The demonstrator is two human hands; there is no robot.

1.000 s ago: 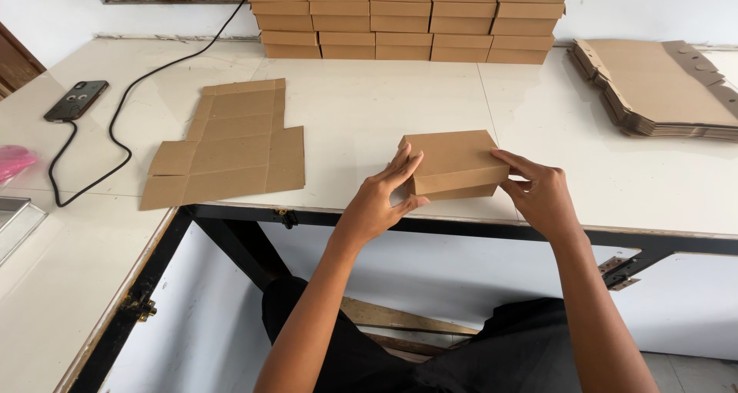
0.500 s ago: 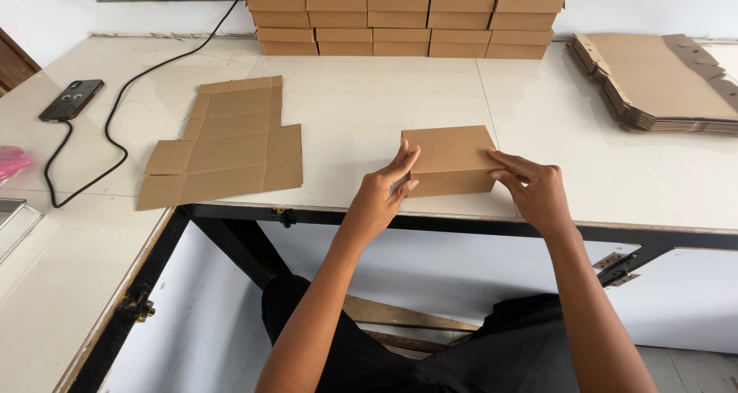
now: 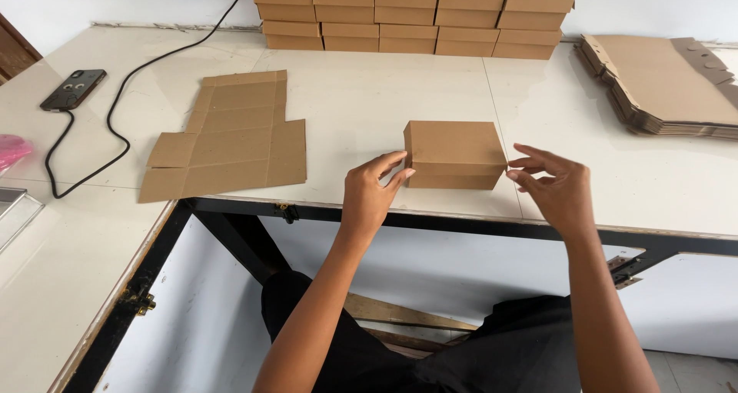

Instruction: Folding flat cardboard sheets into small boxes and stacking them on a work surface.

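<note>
While the left hand (image 3: pixel 369 189) and right hand (image 3: pixel 555 185) hovered open-fingered at either end of the folded cardboard box (image 3: pixel 453 154), gripping nothing, it sat near the white table's (image 3: pixel 369 101) front edge, a flat cardboard blank (image 3: pixel 231 135) lying to its left.

closed brown cardboard box (image 3: pixel 453 154), flat on table edge

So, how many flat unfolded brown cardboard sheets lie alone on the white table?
1. The flat unfolded brown cardboard sheet lies alone left of the folded brown cardboard box. More flat sheets sit in a pile at the far right; their number is hidden.
</note>
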